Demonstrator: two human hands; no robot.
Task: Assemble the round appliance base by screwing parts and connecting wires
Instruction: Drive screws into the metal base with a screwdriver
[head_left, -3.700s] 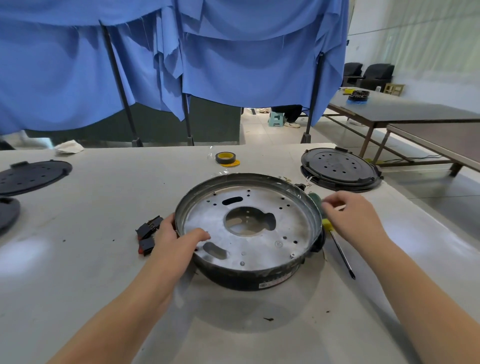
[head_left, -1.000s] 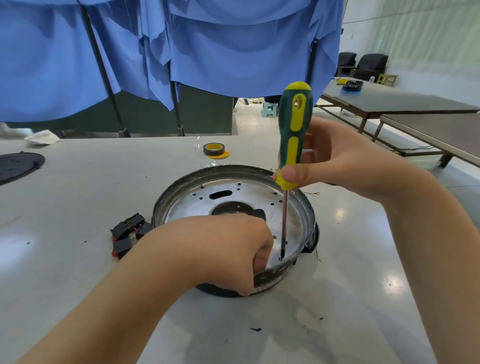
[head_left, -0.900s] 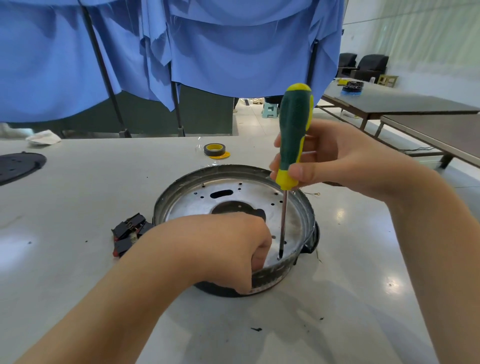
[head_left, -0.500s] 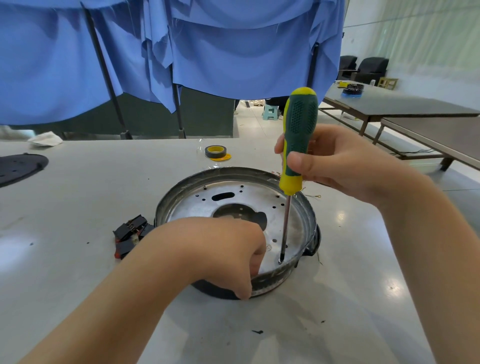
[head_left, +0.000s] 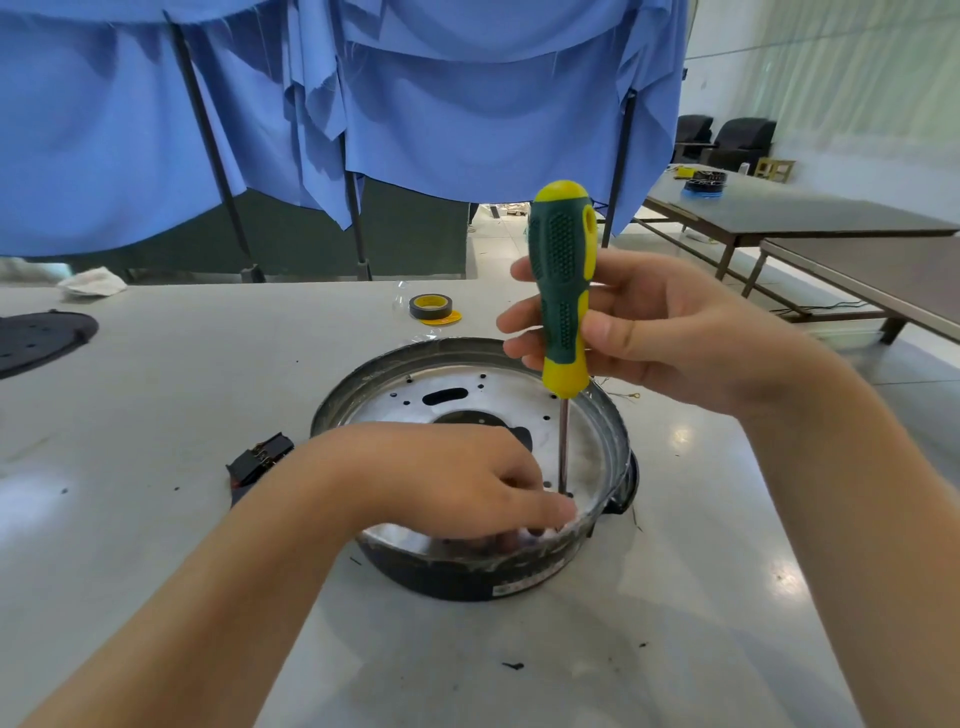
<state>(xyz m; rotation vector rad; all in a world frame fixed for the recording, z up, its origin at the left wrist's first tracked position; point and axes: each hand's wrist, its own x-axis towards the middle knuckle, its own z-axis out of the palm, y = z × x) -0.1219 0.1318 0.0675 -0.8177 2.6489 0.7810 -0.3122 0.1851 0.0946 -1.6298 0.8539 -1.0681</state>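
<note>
The round appliance base (head_left: 340, 400), black outside with a perforated silver plate inside, sits on the grey table in front of me. My right hand (head_left: 675, 338) grips the green and yellow screwdriver (head_left: 561, 291) by its handle. It holds the tool upright, with the shaft tip down on the plate near the right rim. My left hand (head_left: 447, 478) lies inside the base with its thumb and fingertips bunched just beside the shaft tip. What those fingertips hold is hidden.
Black switch parts (head_left: 260, 460) lie left of the base. A tape roll (head_left: 431, 307) sits behind it, and a thin wire end (head_left: 626, 396) to its right. A black disc (head_left: 36, 343) and a white cloth (head_left: 93, 283) lie far left. Blue curtains hang behind, dark tables (head_left: 779, 213) stand right.
The screwdriver went from lying on the table to upright in my right hand. Over the last second its handle has turned, and my left hand's fingers have reached closer to the tip.
</note>
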